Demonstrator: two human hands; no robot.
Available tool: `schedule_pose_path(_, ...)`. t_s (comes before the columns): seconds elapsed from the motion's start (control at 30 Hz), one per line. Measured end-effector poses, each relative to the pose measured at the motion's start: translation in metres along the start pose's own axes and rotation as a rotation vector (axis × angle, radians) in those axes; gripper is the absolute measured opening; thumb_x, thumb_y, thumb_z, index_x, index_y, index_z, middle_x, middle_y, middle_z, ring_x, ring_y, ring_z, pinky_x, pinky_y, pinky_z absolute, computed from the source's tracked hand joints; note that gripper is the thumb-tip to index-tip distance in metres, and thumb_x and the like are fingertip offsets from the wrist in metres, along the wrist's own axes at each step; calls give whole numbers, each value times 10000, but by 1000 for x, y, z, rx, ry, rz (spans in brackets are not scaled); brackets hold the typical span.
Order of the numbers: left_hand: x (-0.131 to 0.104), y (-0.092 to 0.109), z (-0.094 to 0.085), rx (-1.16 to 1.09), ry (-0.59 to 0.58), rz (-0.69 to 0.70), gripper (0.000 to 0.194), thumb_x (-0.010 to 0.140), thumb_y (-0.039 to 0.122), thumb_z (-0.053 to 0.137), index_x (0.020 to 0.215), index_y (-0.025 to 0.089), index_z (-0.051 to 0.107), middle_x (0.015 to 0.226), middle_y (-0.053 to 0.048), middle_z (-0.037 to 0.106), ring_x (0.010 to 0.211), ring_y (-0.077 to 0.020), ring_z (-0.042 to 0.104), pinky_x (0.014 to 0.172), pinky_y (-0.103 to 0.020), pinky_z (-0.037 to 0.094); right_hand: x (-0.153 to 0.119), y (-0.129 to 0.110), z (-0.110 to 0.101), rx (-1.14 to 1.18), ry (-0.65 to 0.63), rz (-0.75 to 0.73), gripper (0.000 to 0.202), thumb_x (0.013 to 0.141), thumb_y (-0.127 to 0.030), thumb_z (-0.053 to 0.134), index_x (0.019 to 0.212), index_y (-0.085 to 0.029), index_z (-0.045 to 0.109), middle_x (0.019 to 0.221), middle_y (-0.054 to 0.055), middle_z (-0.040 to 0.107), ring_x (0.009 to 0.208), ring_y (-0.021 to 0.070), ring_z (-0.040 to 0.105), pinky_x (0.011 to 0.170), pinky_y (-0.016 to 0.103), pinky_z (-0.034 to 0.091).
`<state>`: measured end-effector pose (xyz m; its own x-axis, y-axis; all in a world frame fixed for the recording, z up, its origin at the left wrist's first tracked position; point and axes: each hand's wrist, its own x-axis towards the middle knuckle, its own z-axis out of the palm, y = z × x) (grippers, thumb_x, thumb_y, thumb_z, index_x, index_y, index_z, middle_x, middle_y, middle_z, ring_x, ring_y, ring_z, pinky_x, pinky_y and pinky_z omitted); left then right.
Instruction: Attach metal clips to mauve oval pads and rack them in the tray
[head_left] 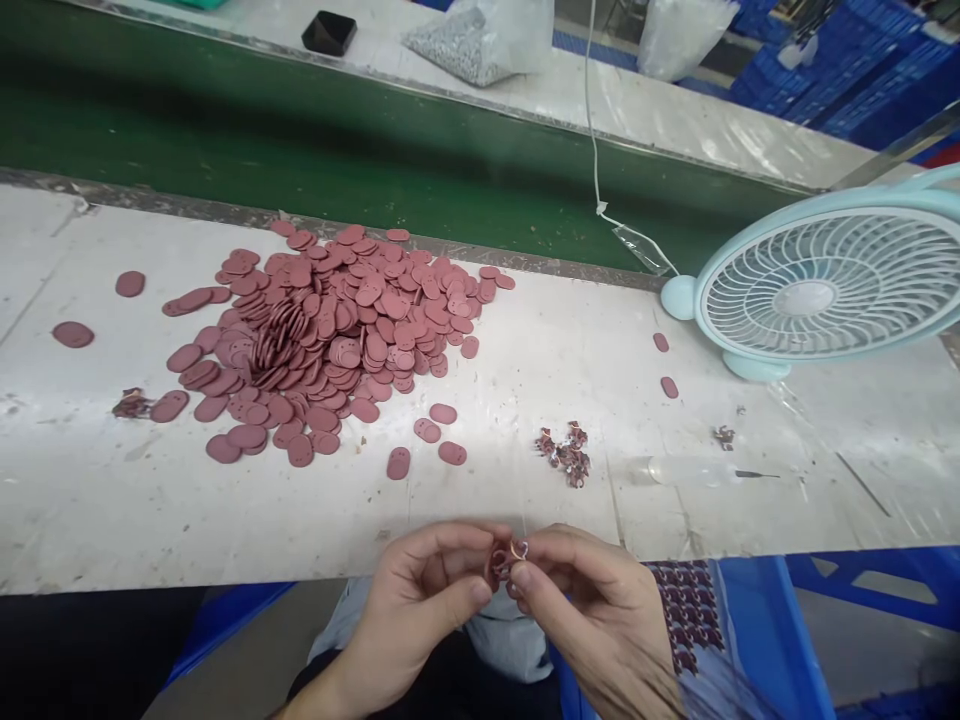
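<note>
Just off the table's front edge, my left hand (420,600) and my right hand (592,600) meet fingertip to fingertip. Between them is a small dark-red piece with shiny, curled parts (501,563), partly covered by the fingers. The left thumb and fingers pinch its left side, the right thumb and forefinger its right side. Ahead of the right hand lies a small cluster of brown, shiny curled parts (568,455). Several flat dusty-red oval discs (451,453) with tiny holes lie ahead of the left hand, near a large heap of the same discs (360,320).
A light-blue fan (806,300) stands at the right of the white table (495,490). A clear-handled thin tool (690,472) lies below it. Under the table edge at right, a blue crate (772,630) holds rows of dark-red pieces. A green conveyor belt (450,180) runs behind.
</note>
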<state>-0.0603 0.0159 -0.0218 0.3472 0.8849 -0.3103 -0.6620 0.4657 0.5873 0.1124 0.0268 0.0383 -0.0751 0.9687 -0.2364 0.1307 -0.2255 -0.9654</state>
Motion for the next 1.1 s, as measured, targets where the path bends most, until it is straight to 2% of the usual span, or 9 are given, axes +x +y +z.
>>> schedule_pose_path(0.13,1,-2,-2,-46,21,-13,242,824,130,827,1023,257,774,1201,-41,797,1026,-181,768,913,-243,611,0,0,0,-36,-3,-9,64,932,-247,744,955,-286,790,852,16,774,697,145,723,608,200,598)
schedule_pose_path(0.33,1,-3,-3,81,69,4,63,818,153,830,808,211,810,1148,-46,809,955,-182,771,875,-246,616,-1,3,2,1,-9,28,48,939,-287,748,960,-258,779,902,54,774,732,172,731,602,235,608)
schedule_pose_path(0.63,-2,-10,-5,91,154,37,26,824,208,835,805,225,829,1155,-61,813,1054,-226,766,930,-282,621,2,3,6,191,-40,189,133,939,-361,760,951,-229,746,838,30,728,765,153,706,720,248,588)
schedule_pose_path(1.1,-3,-7,1,115,180,88,50,821,174,832,820,223,829,1166,-76,810,1052,-235,774,954,-303,628,-1,4,15,263,17,101,66,958,-304,737,945,-239,731,895,29,779,812,147,722,764,228,580)
